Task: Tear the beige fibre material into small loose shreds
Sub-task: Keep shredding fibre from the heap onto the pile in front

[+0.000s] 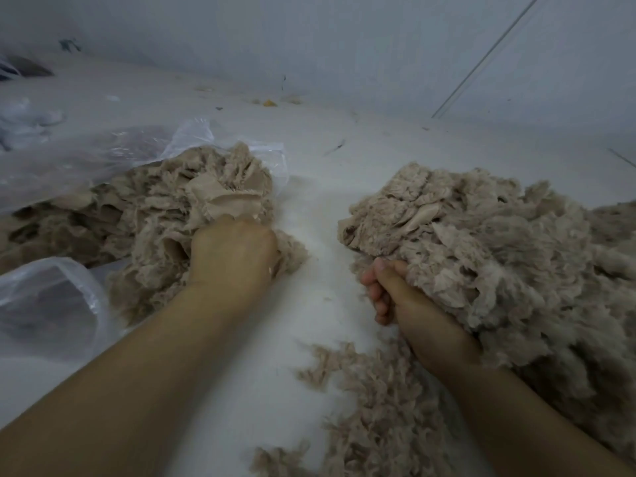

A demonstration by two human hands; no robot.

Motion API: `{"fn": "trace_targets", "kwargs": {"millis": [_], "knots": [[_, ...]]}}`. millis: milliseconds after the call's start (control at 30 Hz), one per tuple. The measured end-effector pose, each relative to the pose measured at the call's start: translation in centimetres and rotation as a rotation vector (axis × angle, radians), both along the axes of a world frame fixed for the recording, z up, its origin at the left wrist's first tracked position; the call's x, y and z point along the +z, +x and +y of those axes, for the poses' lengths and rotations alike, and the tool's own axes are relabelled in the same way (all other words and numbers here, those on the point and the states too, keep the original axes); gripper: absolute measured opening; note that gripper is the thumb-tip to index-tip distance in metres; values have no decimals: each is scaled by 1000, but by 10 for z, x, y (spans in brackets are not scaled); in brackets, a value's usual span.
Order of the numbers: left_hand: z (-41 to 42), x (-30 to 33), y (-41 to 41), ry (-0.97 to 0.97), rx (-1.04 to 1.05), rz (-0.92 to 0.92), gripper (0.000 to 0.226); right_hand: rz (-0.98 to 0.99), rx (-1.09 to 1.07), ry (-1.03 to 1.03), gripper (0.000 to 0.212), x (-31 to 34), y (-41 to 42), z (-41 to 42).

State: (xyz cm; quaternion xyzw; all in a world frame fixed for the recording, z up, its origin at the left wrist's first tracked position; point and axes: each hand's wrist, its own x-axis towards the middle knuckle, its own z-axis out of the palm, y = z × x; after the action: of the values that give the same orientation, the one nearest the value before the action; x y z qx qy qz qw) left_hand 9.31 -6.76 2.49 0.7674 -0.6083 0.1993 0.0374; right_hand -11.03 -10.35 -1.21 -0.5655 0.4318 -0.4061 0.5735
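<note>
1. A clear plastic bag (86, 160) lies on its side at the left of the frame, its mouth opening toward the centre, on a white surface (309, 218) that may be floor or counter; the picture does not settle which.
2. Beige fibre (155, 215) fills the bag's mouth and spills out of it onto the surface, a mix of flat torn pieces and fluffy tufts.
3. The left hand (234, 249) sits at the near edge of this spill, back of the hand up, its fingers curled down into the fibre and hidden by it, so it appears to grip a clump.
4. A second pile (488, 256) of the same fibre, looser and fluffier, lies at the right of the frame, outside any container, well apart from the bag's spill with bare surface between them.
5. The right hand (399, 297) is at the left edge of that pile, its fingers (377, 294) curled together around a tuft, thumb on top against the fibre.
6. Small shreds (371, 407) are scattered on the surface at lower centre, between the two forearms and running under the right one.
7. Another fold of clear plastic (51, 304) lies at lower left, just beside the left forearm; what it holds cannot be made out.
8. More crumpled plastic (27, 115) lies at upper left, and a few scraps (270, 103) sit near the wall (344, 46) at the top.
</note>
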Motion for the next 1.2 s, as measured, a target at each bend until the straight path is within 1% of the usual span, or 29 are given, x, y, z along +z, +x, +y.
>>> {"fn": "trace_targets", "kwargs": {"millis": [67, 100, 167, 233, 267, 300, 367, 400, 433, 500, 567, 667, 700, 767, 833, 900, 967, 1000, 1067, 1200], "knots": [[3, 6, -4, 18, 37, -44, 17, -6, -2, -1, 34, 2, 1, 2], [4, 7, -6, -19, 6, -47, 14, -9, -4, 0, 34, 3, 1, 2], [10, 8, -17, -106, -133, -19, 6, -17, -7, -4, 33, 5, 1, 3], [14, 8, -31, -183, -280, 47, 8, -25, -16, -8, 34, 7, 1, 5], [14, 4, -40, -185, -335, 137, 7, -27, -18, -6, 34, 8, 1, 5], [10, -1, -48, -171, -374, 271, 2, -27, -17, -5, 35, 8, 1, 5], [-6, -11, -56, -54, -427, 574, 21, -32, -13, 0, 34, 8, 0, 5], [-18, -16, -56, 22, -467, 684, 28, -37, -13, 1, 34, 7, 0, 4], [-30, -19, -55, 88, -492, 720, 32, -38, -10, -3, 34, 6, 0, 3], [-50, -22, -50, 134, -511, 727, 29, -38, -4, -17, 33, 2, -1, 1], [-60, -19, -46, 164, -499, 776, 26, -60, 17, -39, 31, -1, -1, -1], [-53, -16, -47, 156, -523, 816, 42, -109, 85, -129, 19, -3, -7, -2], [-48, -17, -48, 158, -529, 792, 41, -124, 115, -146, 20, -3, -9, -2], [-31, -21, -52, 170, -549, 714, 36, -153, 178, -153, 31, -2, -12, -3], [-14, -25, -58, 164, -602, 657, 35, -142, 208, -154, 38, 2, -12, -2], [0, -27, -61, 168, -678, 579, 37, -109, 198, -118, 44, 5, -9, 0], [6, -29, -59, 148, -693, 553, 41, -79, 166, -53, 45, 5, -6, 1], [6, -29, -56, 128, -685, 573, 39, -55, 141, -13, 45, 5, -4, 1], [5, -28, -49, 69, -680, 657, 29, -16, 91, 52, 43, 9, -2, 2], [-1, -30, -38, 13, -647, 827, 10, 26, 87, 51, 34, 10, -1, 1]]}}
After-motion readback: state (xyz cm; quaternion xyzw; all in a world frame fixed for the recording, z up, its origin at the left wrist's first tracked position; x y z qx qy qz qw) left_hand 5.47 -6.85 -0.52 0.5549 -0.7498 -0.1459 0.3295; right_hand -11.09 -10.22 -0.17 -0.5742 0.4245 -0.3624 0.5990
